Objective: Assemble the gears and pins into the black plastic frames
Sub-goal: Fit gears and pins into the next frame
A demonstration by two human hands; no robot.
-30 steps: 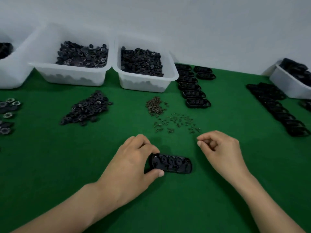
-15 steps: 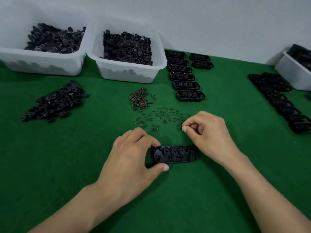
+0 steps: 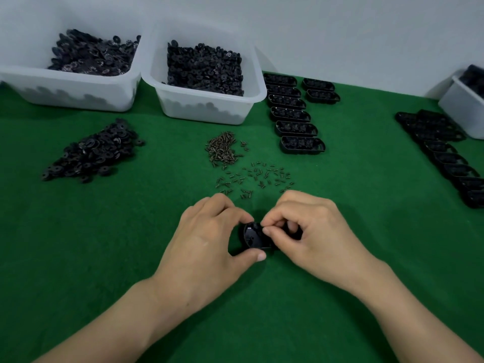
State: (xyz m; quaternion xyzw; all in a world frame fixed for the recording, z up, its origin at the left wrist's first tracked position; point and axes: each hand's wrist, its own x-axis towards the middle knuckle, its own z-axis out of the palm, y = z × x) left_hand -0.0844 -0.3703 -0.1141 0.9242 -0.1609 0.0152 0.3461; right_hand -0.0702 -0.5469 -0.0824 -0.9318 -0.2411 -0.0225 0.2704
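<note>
Black plastic frame [image 3: 252,235] on green table [image 3: 340,297], near front centre. Left hand [image 3: 209,239] gripping its left end between thumb and fingers. Right hand [image 3: 309,231] pinched closed above it, contents too small to tell. Loose pins [image 3: 258,178] scattered just behind.

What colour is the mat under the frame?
Green mat, seen in the head view.

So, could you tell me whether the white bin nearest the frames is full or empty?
Nearly full: the white bin holds black gears heaped close to its rim.
</note>
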